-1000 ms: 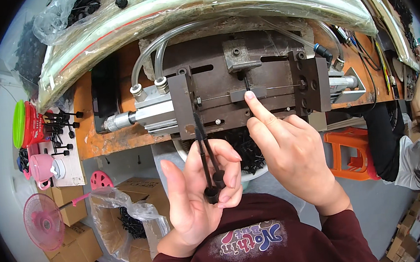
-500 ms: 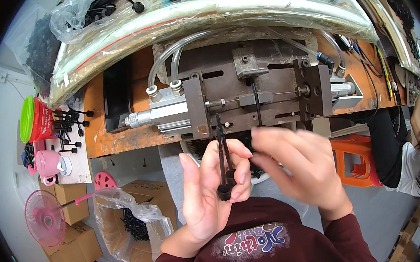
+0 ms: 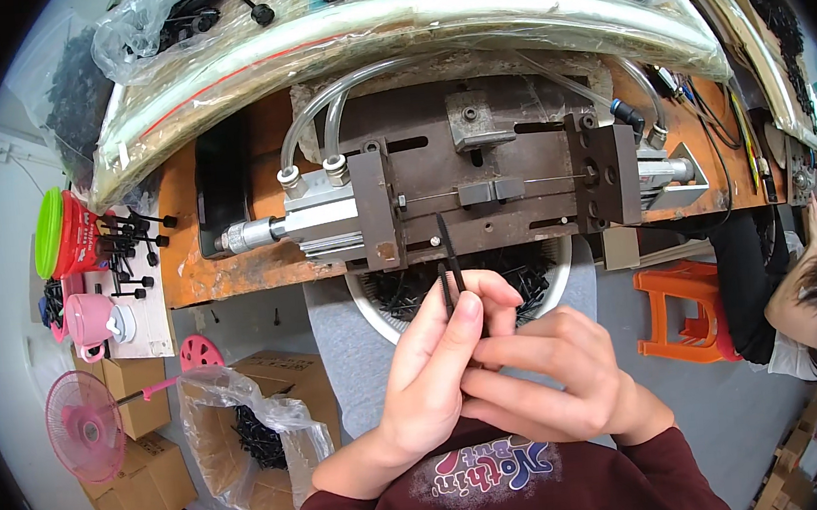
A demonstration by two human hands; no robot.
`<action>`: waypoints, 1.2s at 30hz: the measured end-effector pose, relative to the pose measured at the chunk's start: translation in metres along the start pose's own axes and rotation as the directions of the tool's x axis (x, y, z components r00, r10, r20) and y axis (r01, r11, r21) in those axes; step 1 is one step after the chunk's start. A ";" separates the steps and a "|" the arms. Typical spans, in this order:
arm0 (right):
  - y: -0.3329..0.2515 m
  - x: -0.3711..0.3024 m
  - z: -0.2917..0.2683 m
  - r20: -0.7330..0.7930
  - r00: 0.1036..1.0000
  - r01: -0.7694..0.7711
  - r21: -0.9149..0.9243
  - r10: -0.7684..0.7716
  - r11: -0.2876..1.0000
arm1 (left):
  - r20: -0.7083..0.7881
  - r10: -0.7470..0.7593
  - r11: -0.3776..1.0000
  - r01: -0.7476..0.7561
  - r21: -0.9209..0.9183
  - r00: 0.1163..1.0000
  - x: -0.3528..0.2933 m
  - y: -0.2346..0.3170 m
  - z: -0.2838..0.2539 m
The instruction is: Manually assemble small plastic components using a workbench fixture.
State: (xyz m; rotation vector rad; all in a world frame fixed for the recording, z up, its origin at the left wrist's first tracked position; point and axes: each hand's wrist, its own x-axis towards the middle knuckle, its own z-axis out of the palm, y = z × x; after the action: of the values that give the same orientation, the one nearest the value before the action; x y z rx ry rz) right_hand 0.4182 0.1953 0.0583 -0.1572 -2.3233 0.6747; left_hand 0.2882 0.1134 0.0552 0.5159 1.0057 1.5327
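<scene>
My left hand (image 3: 436,374) is closed around slim black threaded rods (image 3: 453,263), their tips pointing up past the fingers toward the machine. The ends lower down are hidden in the grip. Touching it from the right, my right hand (image 3: 560,373) has its fingers curled in against the left palm; whatever they pinch cannot be made out. Beyond both hands stands a brown metal clamping machine (image 3: 435,170) with two small grey jaw blocks (image 3: 490,191) at its middle. No rod shows between the jaws.
Below the bench edge, a white basket (image 3: 366,302) of black parts rests at my lap. An open carton (image 3: 290,401) lined with plastic stands left, beside a pink fan (image 3: 85,426). At right are an orange stool (image 3: 671,315) and another person (image 3: 807,312).
The black rod that stood in the machine's jaws is gone from there. My right hand has come down and left to meet my left hand, which has turned and closed further over its rods.
</scene>
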 end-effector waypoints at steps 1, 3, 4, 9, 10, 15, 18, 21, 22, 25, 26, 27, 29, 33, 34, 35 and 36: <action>-0.001 -0.001 -0.002 -0.005 0.999 -0.040 0.004 0.040 0.999 | 0.042 0.050 0.998 -0.049 -0.024 0.998 0.000 -0.004 -0.005; 0.005 -0.005 -0.005 -0.040 0.999 -0.038 -0.126 0.033 0.991 | 0.007 0.048 0.999 -0.048 -0.016 0.999 0.000 -0.001 -0.002; 0.008 -0.006 -0.005 -0.058 0.998 -0.039 -0.192 0.028 0.981 | -0.009 0.047 0.999 -0.047 -0.013 0.999 0.000 -0.001 -0.001; 0.010 -0.005 -0.005 -0.028 1.000 0.000 -0.286 -0.008 0.958 | 0.029 -0.007 0.999 0.006 0.033 1.000 0.000 0.001 -0.006; 0.010 -0.006 -0.004 -0.028 1.000 0.006 -0.286 -0.015 0.958 | 0.022 -0.025 0.999 0.024 0.034 0.999 0.000 0.002 -0.002; 0.016 -0.003 -0.007 -0.095 0.995 -0.013 -0.213 -0.007 0.977 | 0.053 0.010 0.984 -0.020 0.179 0.999 -0.003 0.003 -0.006; 0.027 0.000 -0.009 -0.044 0.992 -0.124 -0.086 0.121 0.988 | -0.092 0.247 0.889 -0.188 0.418 0.965 -0.002 -0.006 -0.011; 0.040 0.003 -0.005 0.052 0.988 -0.138 -0.164 0.148 0.977 | -0.019 0.226 0.884 -0.197 0.423 0.974 -0.007 -0.005 -0.020; 0.043 0.005 -0.003 0.090 0.985 -0.128 -0.206 0.149 0.970 | 0.007 0.219 0.882 -0.201 0.426 0.976 -0.009 -0.005 -0.021; 0.047 0.006 0.002 0.138 0.983 -0.054 -0.395 0.118 0.917 | -0.033 0.141 0.924 -0.120 0.363 0.989 -0.012 0.001 -0.017; 0.047 0.006 0.003 0.147 0.983 -0.034 -0.447 0.111 0.894 | -0.045 0.096 0.934 -0.074 0.350 0.994 -0.013 0.003 -0.017; 0.045 0.010 0.004 0.145 0.980 -0.058 -0.449 0.137 0.892 | -0.017 0.122 0.939 -0.110 0.327 0.992 -0.014 0.002 -0.019; 0.039 0.018 0.002 0.141 0.972 -0.107 -0.454 0.190 0.885 | 0.054 0.181 0.913 -0.189 0.361 0.982 -0.013 0.000 -0.024; 0.033 0.023 0.000 0.172 0.957 -0.124 -0.490 0.236 0.863 | 0.081 0.037 0.984 -0.050 0.172 0.996 -0.021 0.000 -0.028; 0.032 0.023 0.000 0.172 0.954 -0.131 -0.493 0.244 0.860 | 0.100 -0.041 0.991 0.027 0.131 0.994 -0.023 0.002 -0.031; 0.032 0.023 -0.001 0.172 0.952 -0.138 -0.496 0.253 0.857 | 0.110 -0.041 0.994 0.030 0.107 0.993 -0.023 0.002 -0.033; 0.031 0.023 0.000 0.169 0.953 -0.138 -0.499 0.252 0.855 | 0.117 -0.040 0.996 0.030 0.081 0.992 -0.024 0.000 -0.036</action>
State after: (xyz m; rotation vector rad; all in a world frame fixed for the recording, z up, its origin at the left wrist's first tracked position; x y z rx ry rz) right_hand 0.3991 0.2287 0.0563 -0.5810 -2.6883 0.1928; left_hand 0.2653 0.0801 0.0413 0.6347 0.9818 1.4183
